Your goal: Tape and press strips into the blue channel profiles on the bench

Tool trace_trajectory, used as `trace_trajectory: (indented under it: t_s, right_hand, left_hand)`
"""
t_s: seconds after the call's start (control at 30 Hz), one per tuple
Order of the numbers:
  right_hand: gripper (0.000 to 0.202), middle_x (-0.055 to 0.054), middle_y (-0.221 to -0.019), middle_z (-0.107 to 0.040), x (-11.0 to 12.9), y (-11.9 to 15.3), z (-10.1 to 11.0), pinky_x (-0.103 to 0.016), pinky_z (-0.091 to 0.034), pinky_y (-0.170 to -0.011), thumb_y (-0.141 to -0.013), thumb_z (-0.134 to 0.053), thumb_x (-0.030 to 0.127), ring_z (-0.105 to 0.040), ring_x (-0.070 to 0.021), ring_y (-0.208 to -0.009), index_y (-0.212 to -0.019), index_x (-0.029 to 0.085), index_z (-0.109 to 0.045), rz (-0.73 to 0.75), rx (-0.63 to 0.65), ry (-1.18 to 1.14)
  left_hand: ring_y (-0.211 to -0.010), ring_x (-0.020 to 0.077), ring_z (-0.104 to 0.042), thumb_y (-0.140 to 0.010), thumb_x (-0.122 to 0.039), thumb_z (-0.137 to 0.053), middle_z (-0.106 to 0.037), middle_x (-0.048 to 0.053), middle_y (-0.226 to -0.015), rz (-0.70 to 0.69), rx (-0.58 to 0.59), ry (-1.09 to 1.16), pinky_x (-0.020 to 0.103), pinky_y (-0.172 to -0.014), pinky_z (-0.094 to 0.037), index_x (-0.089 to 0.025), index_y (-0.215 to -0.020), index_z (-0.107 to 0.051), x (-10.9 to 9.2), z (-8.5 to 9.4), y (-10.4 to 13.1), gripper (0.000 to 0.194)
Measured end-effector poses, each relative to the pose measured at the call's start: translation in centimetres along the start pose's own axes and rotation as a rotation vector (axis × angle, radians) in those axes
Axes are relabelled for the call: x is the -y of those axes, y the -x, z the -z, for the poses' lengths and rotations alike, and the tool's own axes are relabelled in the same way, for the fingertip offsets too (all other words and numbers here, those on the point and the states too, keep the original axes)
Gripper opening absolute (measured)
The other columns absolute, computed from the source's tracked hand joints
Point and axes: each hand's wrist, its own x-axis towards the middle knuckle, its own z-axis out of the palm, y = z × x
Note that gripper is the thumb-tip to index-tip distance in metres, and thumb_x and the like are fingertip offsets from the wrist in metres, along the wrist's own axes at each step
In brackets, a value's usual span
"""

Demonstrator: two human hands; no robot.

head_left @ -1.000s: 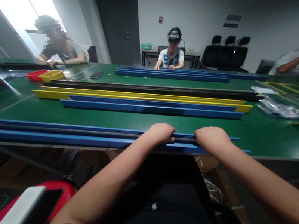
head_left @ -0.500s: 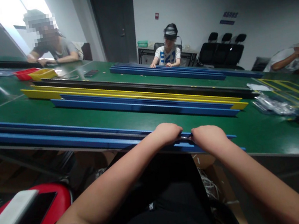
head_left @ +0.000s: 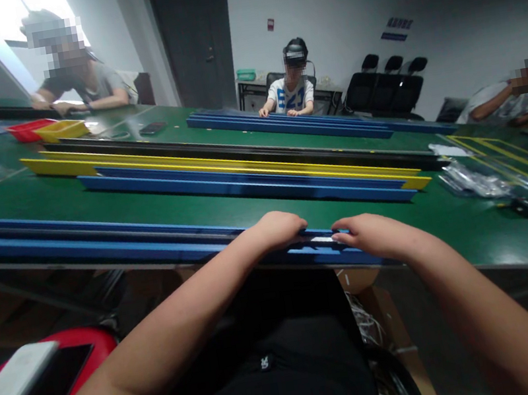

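Observation:
A long blue channel [head_left: 150, 241] lies along the near table edge, with a dark strip [head_left: 99, 233] running inside it. My left hand [head_left: 279, 228] is closed over the channel near its right part; what its fingers grip is hidden. Just to the right, my right hand [head_left: 367, 234] has thumb and forefinger apart at the channel. Between the two hands a small white piece [head_left: 322, 239] shows inside the channel, close to the right thumb tip.
Beyond lie another blue channel [head_left: 242, 186], a yellow one [head_left: 48, 166] and a black one [head_left: 261, 152]. Clear plastic bags [head_left: 474, 179] sit at the right. Red [head_left: 30, 131] and yellow bins [head_left: 62, 130] stand at the left. Several people sit around the table.
My right hand has opened its thumb and forefinger and uncovered the white piece. My left hand has shifted slightly left in the view, as has the whole scene.

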Motion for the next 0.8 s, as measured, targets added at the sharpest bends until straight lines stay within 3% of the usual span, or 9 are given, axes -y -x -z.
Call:
trace_trajectory:
  t_s: [0.17,0.33,0.6,0.8]
  right_hand:
    - [0.043,-0.004,-0.12,-0.07,2.0,-0.5,-0.1,-0.03,-0.045,-0.092,-0.095,-0.04,0.05,-0.064,-0.0221,-0.107,-0.126,0.031,-0.063,0.115,-0.062,-0.128]
    - [0.04,-0.002,-0.116,-0.072,2.7,-0.6,0.5,-0.028,-0.046,-0.089,-0.095,-0.04,0.047,-0.065,-0.0203,-0.1,-0.12,0.031,-0.067,0.133,-0.048,-0.149]
    - [0.039,-0.003,-0.105,-0.074,1.5,0.8,2.0,-0.029,-0.046,-0.078,-0.095,-0.038,0.048,-0.066,-0.0206,-0.091,-0.111,0.03,-0.069,0.025,-0.061,-0.027]
    - [0.048,-0.008,-0.106,-0.073,-0.1,0.2,0.8,-0.034,-0.047,-0.072,-0.09,-0.043,0.06,-0.067,-0.0275,-0.095,-0.119,0.029,-0.066,-0.176,-0.015,0.162]
  left_hand:
    - [-0.08,0.0196,-0.066,-0.086,-0.044,-0.059,-0.072,0.003,-0.091,-0.003,0.025,0.048,0.025,-0.06,-0.038,-0.025,-0.091,-0.065,3.1,0.6,2.6,0.02]
    - [-0.078,0.0192,-0.065,-0.086,-0.044,-0.059,-0.072,0.003,-0.09,0.023,0.031,0.087,0.026,-0.059,-0.036,-0.025,-0.091,-0.066,3.5,1.1,3.7,0.021]
    - [-0.081,0.0212,-0.066,-0.083,-0.042,-0.062,-0.073,0.005,-0.094,0.075,0.028,0.082,0.027,-0.062,-0.039,-0.025,-0.095,-0.067,3.4,0.8,3.5,0.021]
    - [-0.085,0.0217,-0.067,-0.082,-0.043,-0.063,-0.073,0.006,-0.097,0.116,0.025,0.077,0.027,-0.066,-0.042,-0.025,-0.096,-0.068,3.1,0.9,3.6,0.023]
